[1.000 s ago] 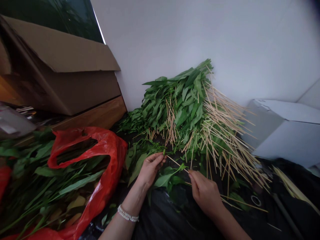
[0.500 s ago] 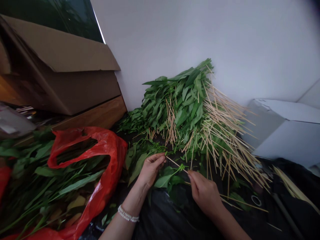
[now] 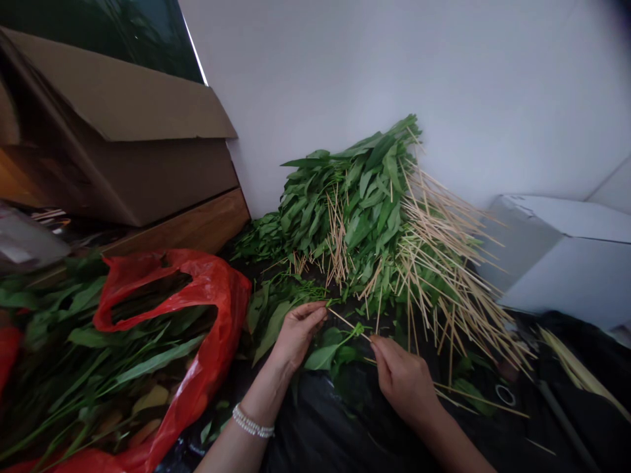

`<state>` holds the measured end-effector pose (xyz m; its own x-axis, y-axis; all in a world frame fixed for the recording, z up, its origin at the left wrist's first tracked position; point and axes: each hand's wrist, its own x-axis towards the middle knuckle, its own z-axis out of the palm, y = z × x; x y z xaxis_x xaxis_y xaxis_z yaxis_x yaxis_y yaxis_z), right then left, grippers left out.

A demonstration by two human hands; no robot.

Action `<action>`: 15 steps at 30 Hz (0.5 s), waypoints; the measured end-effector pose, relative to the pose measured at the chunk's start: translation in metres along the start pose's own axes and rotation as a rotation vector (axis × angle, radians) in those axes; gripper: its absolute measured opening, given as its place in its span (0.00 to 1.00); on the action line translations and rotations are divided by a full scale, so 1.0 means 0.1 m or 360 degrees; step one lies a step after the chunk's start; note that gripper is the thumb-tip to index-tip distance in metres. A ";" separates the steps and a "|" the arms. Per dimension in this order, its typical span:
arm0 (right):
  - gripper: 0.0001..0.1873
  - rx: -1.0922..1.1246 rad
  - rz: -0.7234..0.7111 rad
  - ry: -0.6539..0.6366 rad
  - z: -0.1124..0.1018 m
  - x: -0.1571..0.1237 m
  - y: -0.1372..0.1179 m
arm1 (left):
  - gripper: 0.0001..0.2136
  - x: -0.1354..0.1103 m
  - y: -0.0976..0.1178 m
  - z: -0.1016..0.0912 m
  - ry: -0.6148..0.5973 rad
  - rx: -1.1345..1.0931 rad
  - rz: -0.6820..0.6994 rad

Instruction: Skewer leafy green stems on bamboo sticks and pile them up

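A thin wooden skewer [image 3: 344, 320] spans the gap between my two hands. My left hand [image 3: 300, 333], with a beaded bracelet on the wrist, pinches its far left end, where a bit of green stem sticks out by the fingertips. Closed around the skewer's other end is my right hand [image 3: 405, 379]. Close to the right fingertips, a green stem is bunched on the skewer, and its leaves [image 3: 323, 357] hang down between my hands. Behind them rises a large heap of leafy greens [image 3: 365, 190] with many bare skewers [image 3: 444, 243] poking out toward the right.
To the left, a red plastic bag [image 3: 231, 295] lies open with leafy stems inside. An open cardboard box [image 3: 162, 171] stands beyond it. A white box [image 3: 566, 263] sits at the right by the wall. Black plastic sheeting [image 3: 315, 427] lies under my hands.
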<state>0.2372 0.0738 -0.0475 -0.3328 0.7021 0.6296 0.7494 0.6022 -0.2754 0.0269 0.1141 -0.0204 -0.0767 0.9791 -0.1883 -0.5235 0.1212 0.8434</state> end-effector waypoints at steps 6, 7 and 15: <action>0.13 -0.0016 0.0022 -0.0009 0.02 -0.02 0.01 | 0.13 0.01 0.00 -0.01 -0.0001 0.0009 0.0025; 0.13 -0.0019 0.0020 -0.0006 0.02 -0.02 0.01 | 0.13 0.01 -0.01 -0.01 0.0003 0.0015 0.0033; 0.13 0.0021 0.0037 -0.0044 0.04 -0.02 0.01 | 0.12 0.02 -0.04 -0.02 0.0008 0.0153 0.0122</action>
<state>0.2364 0.0739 -0.0517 -0.3312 0.7261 0.6026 0.7494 0.5905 -0.2996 0.0271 0.1149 -0.0246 -0.1178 0.9852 -0.1241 -0.4323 0.0617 0.8996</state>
